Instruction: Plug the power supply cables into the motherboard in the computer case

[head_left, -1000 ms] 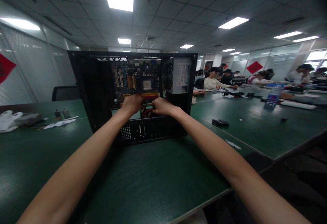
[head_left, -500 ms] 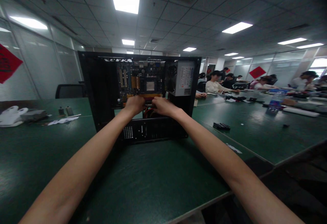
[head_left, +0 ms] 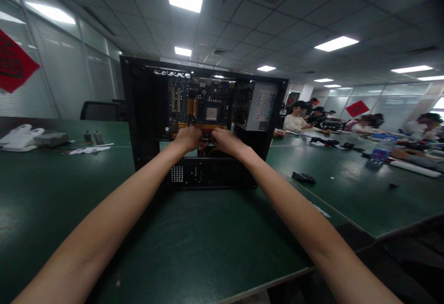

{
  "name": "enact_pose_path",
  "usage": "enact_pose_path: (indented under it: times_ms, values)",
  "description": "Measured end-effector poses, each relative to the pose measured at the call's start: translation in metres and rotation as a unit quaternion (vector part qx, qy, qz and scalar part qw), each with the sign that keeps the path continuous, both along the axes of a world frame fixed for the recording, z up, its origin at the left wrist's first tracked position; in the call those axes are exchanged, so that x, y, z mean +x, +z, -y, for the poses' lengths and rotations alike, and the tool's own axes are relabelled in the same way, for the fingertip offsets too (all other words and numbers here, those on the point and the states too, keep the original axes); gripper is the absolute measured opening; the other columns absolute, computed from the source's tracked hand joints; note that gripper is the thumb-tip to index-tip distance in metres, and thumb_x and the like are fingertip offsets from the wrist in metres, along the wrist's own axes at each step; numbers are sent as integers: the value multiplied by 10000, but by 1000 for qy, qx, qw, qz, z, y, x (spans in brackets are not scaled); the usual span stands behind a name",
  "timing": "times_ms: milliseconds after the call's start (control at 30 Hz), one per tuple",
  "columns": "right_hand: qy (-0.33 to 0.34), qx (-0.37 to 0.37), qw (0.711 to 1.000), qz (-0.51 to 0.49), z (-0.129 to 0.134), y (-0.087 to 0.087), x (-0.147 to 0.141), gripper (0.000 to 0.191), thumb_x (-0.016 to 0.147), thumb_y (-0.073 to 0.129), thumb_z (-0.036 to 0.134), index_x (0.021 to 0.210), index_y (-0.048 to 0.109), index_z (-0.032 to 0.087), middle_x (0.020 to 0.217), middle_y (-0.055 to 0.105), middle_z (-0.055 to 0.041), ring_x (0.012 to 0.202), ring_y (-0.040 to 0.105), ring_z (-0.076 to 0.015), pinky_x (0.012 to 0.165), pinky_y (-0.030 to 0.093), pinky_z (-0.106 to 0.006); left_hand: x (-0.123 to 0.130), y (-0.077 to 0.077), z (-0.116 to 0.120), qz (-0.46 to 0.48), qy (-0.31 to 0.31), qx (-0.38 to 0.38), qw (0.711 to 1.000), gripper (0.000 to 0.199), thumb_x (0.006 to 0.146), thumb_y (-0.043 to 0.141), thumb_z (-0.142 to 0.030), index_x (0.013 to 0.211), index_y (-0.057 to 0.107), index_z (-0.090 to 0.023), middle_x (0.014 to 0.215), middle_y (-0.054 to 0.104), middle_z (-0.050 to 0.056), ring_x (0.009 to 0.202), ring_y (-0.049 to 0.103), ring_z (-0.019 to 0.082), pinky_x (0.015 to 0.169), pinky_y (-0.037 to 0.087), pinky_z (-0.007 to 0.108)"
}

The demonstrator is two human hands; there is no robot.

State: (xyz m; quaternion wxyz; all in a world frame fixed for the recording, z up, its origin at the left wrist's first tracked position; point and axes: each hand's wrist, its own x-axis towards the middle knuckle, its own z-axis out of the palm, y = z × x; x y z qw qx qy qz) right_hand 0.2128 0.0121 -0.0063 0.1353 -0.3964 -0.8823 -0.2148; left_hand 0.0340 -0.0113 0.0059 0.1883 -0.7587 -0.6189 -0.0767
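Note:
An open black computer case (head_left: 204, 175) stands upright in front of me. Inside it a motherboard (head_left: 210, 98) carries a square metal-topped processor (head_left: 211, 113) and pale expansion slots (head_left: 175, 100). At the board's lower edge, by the orange memory slots (head_left: 215, 127), my left hand (head_left: 189, 138) is closed with its fingers curled. Close beside it on the right, my right hand (head_left: 228, 141) is closed too, at the same edge. Whatever lies between the fingertips is hidden. Red and dark cables (head_left: 205, 148) hang just below the hands. A grey power supply (head_left: 256, 106) fills the case's upper right.
The case rests on a green table (head_left: 208, 230). To the left lie a white plastic bag (head_left: 22, 138), a grey block (head_left: 52, 138) and paper (head_left: 90, 149). Rightward are a black part (head_left: 304, 178) and a water bottle (head_left: 382, 149). Several people sit farther back.
The view has shifted, so the case appears farther right and slightly tilted. Both hands stay at the board's lower edge, with small finger movements.

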Motion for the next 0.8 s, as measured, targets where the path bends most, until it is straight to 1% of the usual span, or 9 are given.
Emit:
enact_pose_path:
  times_ms: [100, 233, 433, 533, 633, 800]
  values:
    - [-34, -3, 999, 23, -2, 0, -1, 248, 1004, 498, 234, 1187, 627, 128, 1240, 648, -183, 1111, 644, -295, 835, 485, -334, 1, 0, 2, 1, 4, 6, 1000, 346, 925, 569, -398, 1104, 777, -188, 1124, 744, 170, 1048, 700, 326, 878, 563, 377]
    - [-50, 14, 998, 42, -4, 1, -4, 271, 980, 512, 245, 1182, 643, 121, 1220, 677, -199, 1101, 663, -326, 838, 506, -363, 1, -1, 2, 5, 7, 9, 1000, 350, 932, 559, -404, 1114, 775, -198, 1120, 744, 160, 1043, 699, 310, 881, 558, 365]
    - [-39, 30, 997, 57, -6, 0, -4, 300, 937, 530, 244, 1173, 678, 134, 1183, 706, -207, 1056, 682, -357, 822, 521, -411, -2, -2, -1, 11, -8, 7, 1000, 307, 912, 560, -352, 1072, 775, -203, 1102, 748, 156, 1028, 704, 314, 857, 562, 377]
    - [-29, 44, 997, 64, -7, -1, -4, 299, 923, 529, 238, 1134, 710, 129, 1146, 720, -211, 1024, 693, -366, 798, 524, -413, -4, -5, -3, 28, -23, 23, 999, 300, 908, 557, -338, 1103, 756, -227, 1118, 747, 133, 1032, 704, 300, 842, 557, 360]
    - [-25, 50, 996, 68, -7, -2, -6, 313, 938, 502, 245, 1101, 734, 113, 1089, 730, -229, 995, 702, -369, 803, 518, -419, -5, -6, -5, 46, -37, 41, 997, 326, 915, 553, -369, 1159, 735, -253, 1127, 746, 112, 1042, 701, 299, 845, 556, 368]
    - [-24, 48, 996, 77, -6, -2, -8, 310, 924, 516, 213, 1095, 743, 88, 1043, 734, -252, 993, 707, -364, 809, 503, -404, -3, -5, -2, 41, -43, 20, 998, 374, 963, 496, -423, 1134, 778, -245, 1112, 754, 130, 1051, 700, 322, 885, 551, 405]
